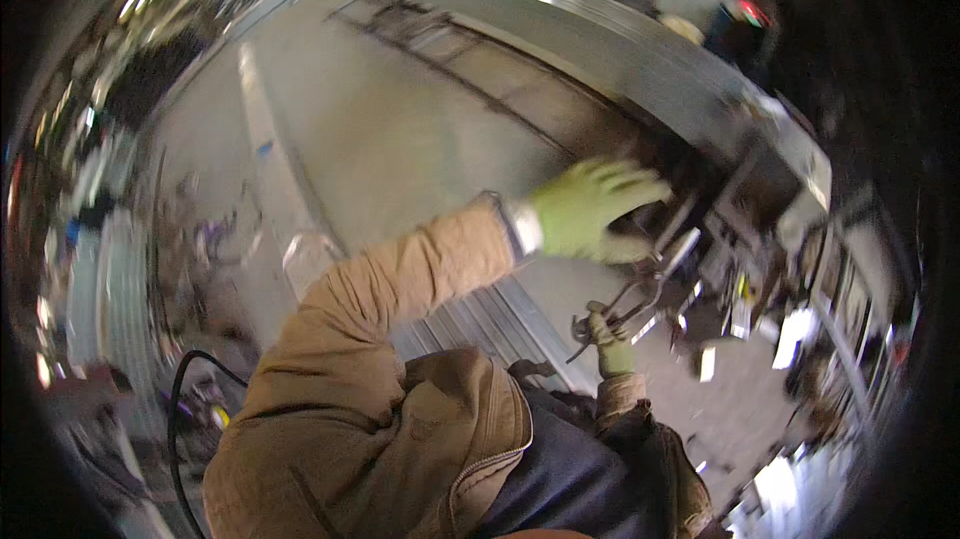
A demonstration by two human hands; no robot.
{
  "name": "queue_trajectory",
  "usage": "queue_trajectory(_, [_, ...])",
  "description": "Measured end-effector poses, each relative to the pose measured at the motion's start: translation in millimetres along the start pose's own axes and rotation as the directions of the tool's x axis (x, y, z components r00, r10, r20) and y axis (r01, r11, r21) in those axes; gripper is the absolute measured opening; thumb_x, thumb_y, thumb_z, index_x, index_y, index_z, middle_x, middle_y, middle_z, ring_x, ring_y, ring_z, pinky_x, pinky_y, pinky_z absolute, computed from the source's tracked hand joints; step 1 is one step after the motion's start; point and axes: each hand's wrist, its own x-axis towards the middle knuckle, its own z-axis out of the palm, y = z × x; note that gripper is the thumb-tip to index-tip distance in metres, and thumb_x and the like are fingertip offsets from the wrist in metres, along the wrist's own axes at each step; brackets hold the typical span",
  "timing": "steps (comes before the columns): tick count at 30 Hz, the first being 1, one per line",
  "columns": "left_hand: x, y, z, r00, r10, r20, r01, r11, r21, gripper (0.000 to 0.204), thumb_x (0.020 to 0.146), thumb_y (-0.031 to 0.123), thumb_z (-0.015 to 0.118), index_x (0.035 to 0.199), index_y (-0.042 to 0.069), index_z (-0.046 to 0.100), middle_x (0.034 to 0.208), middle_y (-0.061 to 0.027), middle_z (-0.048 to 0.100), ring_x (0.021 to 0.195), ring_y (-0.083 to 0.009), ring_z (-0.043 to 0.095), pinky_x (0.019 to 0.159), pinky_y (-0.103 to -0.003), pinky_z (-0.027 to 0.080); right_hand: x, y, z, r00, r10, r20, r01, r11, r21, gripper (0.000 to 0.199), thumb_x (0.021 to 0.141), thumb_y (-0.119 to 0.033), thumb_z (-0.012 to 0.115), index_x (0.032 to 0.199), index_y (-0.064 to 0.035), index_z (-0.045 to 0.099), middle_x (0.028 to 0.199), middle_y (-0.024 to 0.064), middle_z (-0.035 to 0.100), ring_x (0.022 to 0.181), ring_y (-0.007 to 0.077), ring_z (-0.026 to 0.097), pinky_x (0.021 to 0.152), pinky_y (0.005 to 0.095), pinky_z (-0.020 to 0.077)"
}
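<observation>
Tool (638, 308) juts from right hand (606, 337) toward left hand (598, 209).

No text, label, number or sign can be read here (motion blur smears most of the view). A small blue patch (265, 149) on the long pale strip (257, 104) at left is too blurred to tell as a label; the red spot (752, 12) at upper right is equally unreadable.
</observation>
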Motion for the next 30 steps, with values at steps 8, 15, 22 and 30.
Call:
queue_trajectory(8, [-414, -27, -83, 0.616, -0.777, 0.131, 0.463, 0.223, -0.858, 0.052, 0.105, 0.035, 0.068, 0.145, 0.004, 0.057, 0.127, -0.0112, 0.067, 0.119, -0.0221, 0.062, 0.103, -0.039, 0.051, 34, -193, 344, 0.316, 0.223, 0.922, -0.123, 0.973, -0.193, 0.036, 0.106, -0.012, 0.067, 0.14, -0.0018, 0.065, 0.117, 0.0042, 0.075, 0.103, 0.0157, 0.069, 0.094, 0.034, 0.0549])
queue_trajectory(15, [-610, 9, -142, 0.173, -0.985, -0.001, 0.374, 0.067, -0.925, 0.035, 0.109, 0.027, 0.062, 0.137, 0.006, 0.066, 0.131, -0.0067, 0.07, 0.117, -0.0186, 0.065, 0.103, -0.037, 0.052, 10, -181, 586, -0.107, 0.457, 0.883, 0.022, 0.889, -0.458, 0.034, 0.104, -0.019, 0.07, 0.135, -0.0036, 0.068, 0.112, 0.0016, 0.073, 0.102, 0.0135, 0.067, 0.092, 0.032, 0.0537])
queue_trajectory(22, [-721, -53, -247, 0.044, -0.995, -0.094, 0.569, 0.102, -0.816, 0.033, 0.107, 0.025, 0.066, 0.134, 0.006, 0.069, 0.122, -0.0079, 0.074, 0.115, -0.0175, 0.067, 0.104, -0.035, 0.052, 7, -187, 777, -0.269, 0.24, 0.933, 0.008, 0.969, -0.247, 0.025, 0.105, -0.021, 0.069, 0.122, -0.0038, 0.071, 0.1, 0.0033, 0.072, 0.093, 0.014, 0.067, 0.085, 0.0321, 0.0543])
queue_trajectory(30, [-916, -72, -269, -0.392, -0.88, -0.268, 0.773, -0.158, -0.615, 0.045, 0.105, 0.03, 0.067, 0.14, 0.002, 0.065, 0.133, -0.0169, 0.072, 0.124, -0.0234, 0.067, 0.107, -0.035, 0.051, -17, -182, 1011, -0.258, 0.335, 0.906, -0.03, 0.935, -0.354, 0.042, 0.105, -0.043, 0.068, 0.12, -0.0044, 0.072, 0.091, 0.0051, 0.072, 0.083, 0.0141, 0.067, 0.073, 0.0303, 0.0527])
